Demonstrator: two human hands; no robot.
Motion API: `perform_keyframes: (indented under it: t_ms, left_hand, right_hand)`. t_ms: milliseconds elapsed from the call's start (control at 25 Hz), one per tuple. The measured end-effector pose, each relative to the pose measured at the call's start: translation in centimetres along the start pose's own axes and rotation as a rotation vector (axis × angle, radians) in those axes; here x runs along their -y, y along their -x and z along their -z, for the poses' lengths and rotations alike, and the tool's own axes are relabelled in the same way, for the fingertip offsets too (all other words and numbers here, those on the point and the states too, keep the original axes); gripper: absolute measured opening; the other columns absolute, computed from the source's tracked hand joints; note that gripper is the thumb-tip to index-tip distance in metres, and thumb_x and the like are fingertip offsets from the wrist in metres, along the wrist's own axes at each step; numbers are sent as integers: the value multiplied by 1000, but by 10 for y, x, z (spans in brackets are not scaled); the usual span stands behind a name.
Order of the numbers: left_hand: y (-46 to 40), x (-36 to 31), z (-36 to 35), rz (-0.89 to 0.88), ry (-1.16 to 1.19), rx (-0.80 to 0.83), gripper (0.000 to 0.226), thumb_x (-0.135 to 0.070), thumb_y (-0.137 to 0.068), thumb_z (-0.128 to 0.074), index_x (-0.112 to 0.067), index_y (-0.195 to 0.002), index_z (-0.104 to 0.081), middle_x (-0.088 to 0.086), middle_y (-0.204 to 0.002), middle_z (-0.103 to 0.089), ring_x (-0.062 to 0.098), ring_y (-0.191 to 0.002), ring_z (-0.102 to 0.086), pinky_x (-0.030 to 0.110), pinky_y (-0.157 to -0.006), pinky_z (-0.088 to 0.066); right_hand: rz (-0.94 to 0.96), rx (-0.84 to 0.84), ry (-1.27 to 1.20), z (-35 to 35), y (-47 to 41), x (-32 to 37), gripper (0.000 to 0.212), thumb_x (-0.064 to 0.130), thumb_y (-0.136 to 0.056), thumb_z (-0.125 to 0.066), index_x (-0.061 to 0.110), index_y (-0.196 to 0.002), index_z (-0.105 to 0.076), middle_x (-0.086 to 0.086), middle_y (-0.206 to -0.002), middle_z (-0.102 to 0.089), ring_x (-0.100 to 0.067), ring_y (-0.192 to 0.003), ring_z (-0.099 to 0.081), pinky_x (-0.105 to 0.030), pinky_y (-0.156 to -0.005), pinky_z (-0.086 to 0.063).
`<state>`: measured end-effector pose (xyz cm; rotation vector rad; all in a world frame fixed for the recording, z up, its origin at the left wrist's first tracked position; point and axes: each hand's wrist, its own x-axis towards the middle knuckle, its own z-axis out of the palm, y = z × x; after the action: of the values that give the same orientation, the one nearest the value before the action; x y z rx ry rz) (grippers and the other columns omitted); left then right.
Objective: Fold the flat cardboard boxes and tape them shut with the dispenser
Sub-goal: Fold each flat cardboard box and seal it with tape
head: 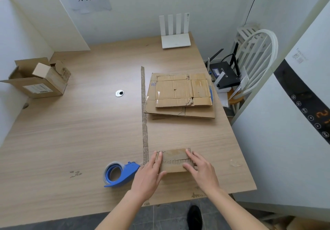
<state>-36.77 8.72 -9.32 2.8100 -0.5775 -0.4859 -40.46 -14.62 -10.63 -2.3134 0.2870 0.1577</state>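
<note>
Small brown cardboard box at near counter edge; left hand, right hand flat, pressing flaps closed. Folding step. Next: likely reach blue tape dispenser, just left.

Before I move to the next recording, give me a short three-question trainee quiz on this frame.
1. True or false: the blue plastic tape dispenser is held in one of the hands.
2. Multiple choice: the stack of flattened brown cardboard boxes lies (A) left of the tape strip on the table, (B) right of it, (C) on the chair.
3. Short answer: what are the left hand and right hand doing?

Key:
1. False; it lies on the wooden table, left of the left hand.
2. B.
3. Both press on the small brown cardboard box near the table's front edge, one at each side.
</note>
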Motion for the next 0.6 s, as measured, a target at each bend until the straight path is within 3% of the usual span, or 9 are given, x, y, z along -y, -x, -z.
perform_keyframes:
  t_ms: [120, 200, 280, 360, 480, 600]
  left_hand:
    - [-2, 2, 1, -27, 22, 17, 75, -67, -97, -15, -32, -161, 4, -8, -169, 1, 14, -151, -24, 33, -118, -29]
    - [4, 12, 6, -32, 95, -55, 69, -63, -101, -31, -35, -161, -9, -14, -166, -9, 6, -150, -21, 32, -120, -25]
    - [18, 31, 5, 94, 195, -317, 58, -50, -99, -55, -30, -151, -41, -11, -153, -43, 11, -139, -42, 36, -113, -38]
    - [34, 55, -8, 348, 173, -503, 57, -40, -89, -72, -22, -140, -53, 0, -126, -61, 23, -113, -60, 39, -94, -50]
    - [41, 85, -24, 543, 26, -200, 82, -61, -88, -62, -30, -156, -28, -1, -106, -60, 19, -90, -58, 33, -83, -48]
    - [27, 95, -19, 524, 67, -82, 73, -63, -93, -51, -32, -154, -25, -1, -106, -62, 22, -90, -64, 37, -80, -50]
  right_hand:
    - [-8, 9, 9, 0, 5, 1, 62, 57, -92, -54, 41, -151, -39, 4, -155, -46, -14, -141, -44, -32, -111, -40]
    - [-19, -3, 39, 0, 3, 4, 63, 61, -92, -51, 42, -150, -39, 4, -154, -47, -15, -140, -46, -34, -109, -43]
    - [-14, -1, 58, -1, 3, 5, 61, 60, -94, -53, 43, -151, -38, 6, -151, -50, -14, -137, -49, -33, -105, -47]
    - [-4, 0, 50, -2, 3, 1, 60, 60, -94, -53, 45, -150, -36, 9, -143, -57, -9, -126, -55, -28, -97, -52]
    - [1, -2, 68, -2, 3, 2, 61, 59, -95, -54, 42, -151, -38, 12, -133, -60, -4, -113, -57, -20, -84, -51]
    - [-28, 3, 141, -1, 0, 8, 61, 57, -95, -56, 41, -151, -39, 12, -110, -57, -2, -88, -54, -16, -65, -45]
